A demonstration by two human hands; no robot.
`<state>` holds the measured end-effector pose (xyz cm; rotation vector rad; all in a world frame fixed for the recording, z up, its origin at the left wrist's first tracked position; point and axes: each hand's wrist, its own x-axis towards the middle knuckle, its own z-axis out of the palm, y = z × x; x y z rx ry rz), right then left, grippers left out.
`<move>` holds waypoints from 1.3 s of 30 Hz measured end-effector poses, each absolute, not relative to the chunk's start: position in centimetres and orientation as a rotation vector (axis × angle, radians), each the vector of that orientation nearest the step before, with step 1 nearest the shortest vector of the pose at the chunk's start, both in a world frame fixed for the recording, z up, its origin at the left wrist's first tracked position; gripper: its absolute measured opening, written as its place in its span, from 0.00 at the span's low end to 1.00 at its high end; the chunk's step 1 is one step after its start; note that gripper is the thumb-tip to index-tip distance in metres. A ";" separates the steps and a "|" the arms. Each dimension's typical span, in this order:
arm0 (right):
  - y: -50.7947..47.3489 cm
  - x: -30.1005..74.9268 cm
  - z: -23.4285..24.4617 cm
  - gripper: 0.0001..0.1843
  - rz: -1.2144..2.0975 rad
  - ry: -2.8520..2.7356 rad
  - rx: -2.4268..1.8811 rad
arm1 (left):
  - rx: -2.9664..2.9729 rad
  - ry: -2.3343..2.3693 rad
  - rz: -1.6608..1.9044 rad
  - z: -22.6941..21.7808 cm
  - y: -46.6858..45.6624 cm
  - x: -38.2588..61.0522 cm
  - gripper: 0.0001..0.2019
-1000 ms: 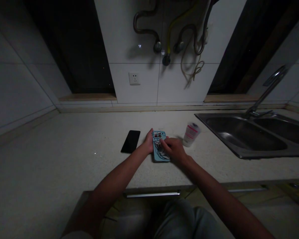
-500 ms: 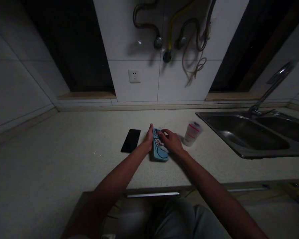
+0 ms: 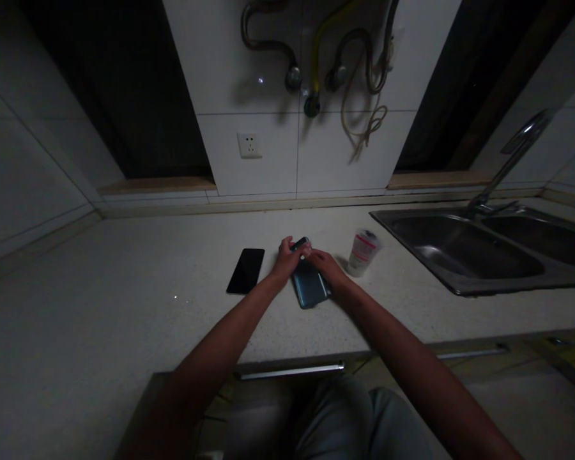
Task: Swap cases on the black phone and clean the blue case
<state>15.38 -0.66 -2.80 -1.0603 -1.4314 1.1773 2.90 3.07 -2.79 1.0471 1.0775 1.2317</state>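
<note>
A blue phone case [image 3: 310, 289] is between my hands on the counter, with a dark, glossy teal face up. Whether a phone sits inside it I cannot tell. My left hand [image 3: 284, 259] grips its upper left part, thumb reaching across. My right hand [image 3: 326, 266] holds the upper right side, its fingers meeting the left thumb near the top. Left of my hands a black smartphone [image 3: 246, 271] lies flat. A clear plastic cup [image 3: 363, 253] with red print stands just right of my right hand.
A pale speckled countertop [image 3: 206, 319] runs along the tiled wall. On the right is a steel double sink [image 3: 464, 246] with a tall faucet [image 3: 512, 160]. A wall socket [image 3: 250, 145] and hanging pipes [image 3: 315, 70] are behind. A drawer handle [image 3: 292, 371] lies below the front edge.
The phone case has been turned over: its cartoon print faced up before, now the dark teal face does. My left thumb has come across its top. The view has shifted slightly.
</note>
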 end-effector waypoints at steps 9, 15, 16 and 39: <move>0.9 17.0 -4.0 0.19 0.847 -1.460 -1.378 | 1.481 1.381 1.240 -1.5 4.3 0.8 0.11; 0.2 17.2 -3.3 0.19 0.356 -1.711 -1.870 | 2.104 2.080 0.730 -0.2 4.4 -3.8 0.20; 0.0 17.1 -3.2 0.19 0.332 -1.726 -1.921 | 2.060 2.159 0.601 -0.1 4.5 -4.6 0.22; -0.3 15.8 -3.0 0.22 0.801 -1.366 -1.161 | 1.252 1.334 0.753 -0.2 5.8 -7.7 0.16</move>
